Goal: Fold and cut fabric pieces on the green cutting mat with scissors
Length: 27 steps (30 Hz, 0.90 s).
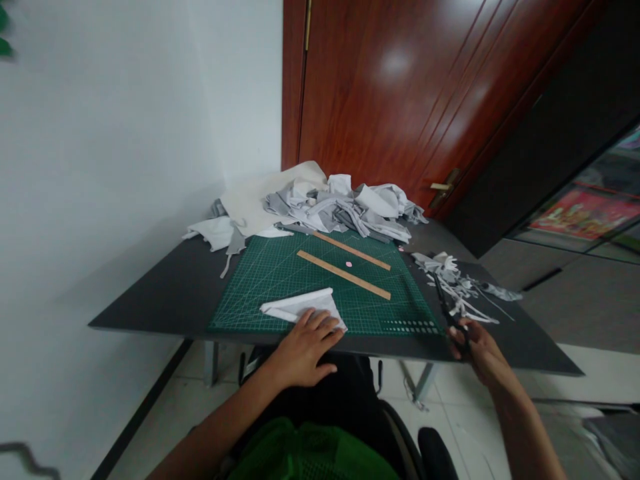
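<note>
My left hand [306, 347] lies flat, fingers spread, on a folded white cloth piece [300, 306] at the near edge of the green cutting mat [280, 273]. Off the mat's right side, my right hand [475, 350] is closed around the handles of black scissors [447, 307]. The scissor blades lie on the dark table and point away from me toward a heap of thin white cloth strips [457, 283].
Two wooden rulers [343, 274] [351, 251] and a small pink object [349, 264] lie on the mat. A big pile of grey and white fabric [320, 203] covers the back of the dark table [165, 293]. White wall left, red-brown door behind.
</note>
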Each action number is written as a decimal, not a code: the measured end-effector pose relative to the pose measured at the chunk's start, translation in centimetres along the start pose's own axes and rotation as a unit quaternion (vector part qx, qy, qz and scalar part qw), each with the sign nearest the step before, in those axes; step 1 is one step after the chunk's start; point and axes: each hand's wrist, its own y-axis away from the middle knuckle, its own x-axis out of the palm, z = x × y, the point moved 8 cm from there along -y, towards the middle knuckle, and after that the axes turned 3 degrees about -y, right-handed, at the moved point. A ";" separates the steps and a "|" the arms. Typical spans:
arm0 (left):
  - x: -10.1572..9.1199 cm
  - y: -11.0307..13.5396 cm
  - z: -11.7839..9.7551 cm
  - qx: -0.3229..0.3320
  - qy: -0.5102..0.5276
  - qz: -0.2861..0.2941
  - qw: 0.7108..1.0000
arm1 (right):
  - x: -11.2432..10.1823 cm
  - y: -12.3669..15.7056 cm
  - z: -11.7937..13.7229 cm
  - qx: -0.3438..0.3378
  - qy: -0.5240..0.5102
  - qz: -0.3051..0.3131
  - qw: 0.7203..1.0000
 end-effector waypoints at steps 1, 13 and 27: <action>-0.1 -0.1 0.0 0.002 0.007 0.005 1.000 | 0.6 1.1 0.3 -0.002 -0.013 0.026 1.000; -0.5 -0.4 -0.1 0.012 0.040 0.016 0.999 | 14.4 18.8 -7.3 0.186 -0.148 0.373 0.897; -0.6 -0.6 -0.2 0.009 0.046 0.034 0.998 | 14.0 19.7 -8.1 0.161 -0.110 0.262 0.945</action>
